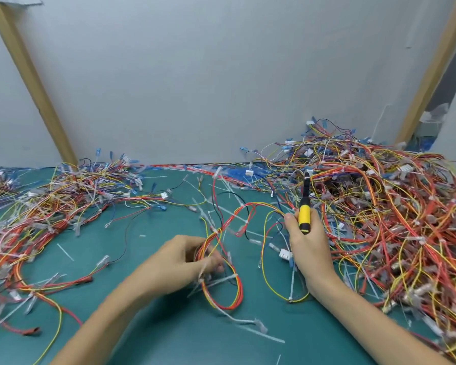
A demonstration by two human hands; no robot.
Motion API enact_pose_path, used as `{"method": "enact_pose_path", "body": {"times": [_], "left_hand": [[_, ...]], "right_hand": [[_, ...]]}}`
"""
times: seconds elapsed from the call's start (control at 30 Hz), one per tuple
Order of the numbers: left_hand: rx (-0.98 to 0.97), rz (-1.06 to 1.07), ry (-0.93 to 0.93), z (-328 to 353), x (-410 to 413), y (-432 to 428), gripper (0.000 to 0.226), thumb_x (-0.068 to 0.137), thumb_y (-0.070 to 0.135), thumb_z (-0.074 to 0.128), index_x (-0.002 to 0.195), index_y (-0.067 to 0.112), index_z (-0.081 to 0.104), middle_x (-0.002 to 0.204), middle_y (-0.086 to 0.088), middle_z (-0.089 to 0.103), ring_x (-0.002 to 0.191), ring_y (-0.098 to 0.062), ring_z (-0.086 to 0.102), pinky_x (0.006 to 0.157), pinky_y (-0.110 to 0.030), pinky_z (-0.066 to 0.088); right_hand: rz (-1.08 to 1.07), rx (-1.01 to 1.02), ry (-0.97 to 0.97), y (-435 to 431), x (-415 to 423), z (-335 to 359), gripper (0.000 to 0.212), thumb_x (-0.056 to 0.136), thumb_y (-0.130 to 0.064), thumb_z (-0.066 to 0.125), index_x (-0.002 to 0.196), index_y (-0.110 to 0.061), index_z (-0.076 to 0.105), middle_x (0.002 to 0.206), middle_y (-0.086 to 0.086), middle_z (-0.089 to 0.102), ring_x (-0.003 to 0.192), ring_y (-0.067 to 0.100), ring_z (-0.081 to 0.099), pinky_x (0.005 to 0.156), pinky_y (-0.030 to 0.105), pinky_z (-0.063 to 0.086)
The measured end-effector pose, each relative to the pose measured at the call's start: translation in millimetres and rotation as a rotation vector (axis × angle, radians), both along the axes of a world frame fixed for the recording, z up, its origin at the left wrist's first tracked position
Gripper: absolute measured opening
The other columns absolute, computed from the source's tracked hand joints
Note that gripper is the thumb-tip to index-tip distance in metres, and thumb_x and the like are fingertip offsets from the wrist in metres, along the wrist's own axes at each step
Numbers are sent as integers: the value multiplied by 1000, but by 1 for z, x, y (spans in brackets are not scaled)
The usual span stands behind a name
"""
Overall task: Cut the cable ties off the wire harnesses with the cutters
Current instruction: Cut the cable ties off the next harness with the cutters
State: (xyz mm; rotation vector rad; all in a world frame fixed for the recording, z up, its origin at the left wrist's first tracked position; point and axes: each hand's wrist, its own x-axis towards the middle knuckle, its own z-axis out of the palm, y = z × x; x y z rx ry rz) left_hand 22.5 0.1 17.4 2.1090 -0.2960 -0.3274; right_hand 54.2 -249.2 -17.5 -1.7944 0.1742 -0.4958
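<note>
At lower centre, the left hand (179, 259) curls its fingers round a looped red, orange and yellow wire harness (234, 293) lying on the green mat (142, 325). Right of centre, the right hand (308, 248) grips yellow-and-black-handled cutters (304, 214), tip pointing up toward the tangled harness pile (392, 206) at right

2 hands (178, 260) (309, 250), 1 pr cutters (304, 214), 2 harness piles (50, 206) (379, 196), 1 loose harness (238, 288)

Bare mat (111, 262) mid-left — wire piles (379, 206) block L/R.
</note>
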Motion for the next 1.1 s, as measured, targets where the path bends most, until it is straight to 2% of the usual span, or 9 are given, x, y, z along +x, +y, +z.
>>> {"method": "enact_pose_path", "body": {"times": [0.1,0.23,0.33,0.5,0.63,0.73,0.83,0.97,1.1], "left_hand": [[-445,59,103,4,4,10,26,90,35,62,91,10,67,62,-7,63,67,-21,66,67,-22,53],[-774,133,272,17,12,41,49,88,53,69,99,6,74,49,7,28,31,-8,27,40,-22,42],[-525,163,36,22,16,57,65,73,68,72,99,8,75,56,5,27,42,-12,20,42,-19,32],[178,535,-855,10,12,48,54,94,54,46,61,13,59,50,4,38,49,-11,37,53,-34,36],[522,322,-834,-2,10,42,38,82,42,42,52,18,46,48,7,45,53,-18,45,64,-36,42],[514,379,-767,-1,9,33,21,84,35,51,70,24,62,67,12,59,75,-20,58,77,-41,41],[323,614,-1011,10,0,22,9,94,16,56,102,14,58,94,1,56,88,-28,55,80,-43,41],[-5,221,-1151,15,-33,-24,14,103,25,40,104,18,52,96,10,49,85,-12,51,79,-25,41],[-54,98,-1007,6,-44,-52,29,105,27,33,118,21,58,123,11,54,119,-15,55,99,-26,40]], "right_hand": [[-14,21,-6,0,-1,0,23,99,-36,58,88,-17,48,70,-8,50,68,17,49,69,40,40],[-67,80,-20,0,0,0,22,99,-36,58,84,-23,49,70,-4,50,67,16,49,68,39,39],[-79,112,-9,-2,2,-2,21,100,-36,56,85,-22,50,65,-12,52,61,7,47,67,39,38],[-76,180,-5,-2,-1,1,16,98,-30,55,90,-17,51,67,-9,45,68,19,44,67,39,35],[-80,226,-1,-2,-4,7,18,100,-27,52,95,-10,51,78,1,44,70,19,41,66,38,33],[-56,212,1,-1,-8,10,18,101,-26,52,95,-10,52,81,4,47,73,21,44,67,38,35],[-24,147,-7,0,-10,9,15,101,-24,53,98,-9,52,86,4,51,79,21,48,71,38,37],[-4,91,-18,3,-12,8,17,95,-33,56,96,-17,53,78,-1,50,69,10,48,68,33,40],[67,16,-151,4,-17,12,16,87,-34,54,94,-19,54,83,3,53,71,16,51,65,20,43]]}}
